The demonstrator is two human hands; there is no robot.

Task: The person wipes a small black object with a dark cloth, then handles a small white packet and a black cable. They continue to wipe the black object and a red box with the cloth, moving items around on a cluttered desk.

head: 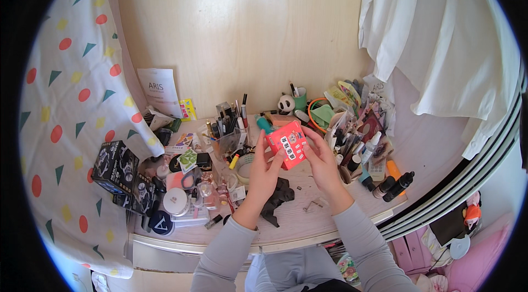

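Note:
A small red cardboard box [293, 140] with printed pictures and writing is held up over the middle of a pale wooden dressing table [307, 226]. My left hand [266, 170] grips its left side, thumb on the printed face. On the right side, my right hand [324, 164] grips the same box, its thumb also near the face. Beneath and between the wrists, a crumpled black piece of material [278, 201] lies on the tabletop. A roll of tape [246, 167] lies just behind my left hand, with a yellow tube [234, 161] beside it.
Cosmetics, a round white-lidded jar [176, 201] and black printed boxes [115, 167] crowd the left. Pens and brushes fill a clear holder [231, 145] at the back. A panda figure [286, 103], bottles [399, 186] and a remote control [377, 169] stand or lie rightward. Curtains [78, 127] hang on both sides.

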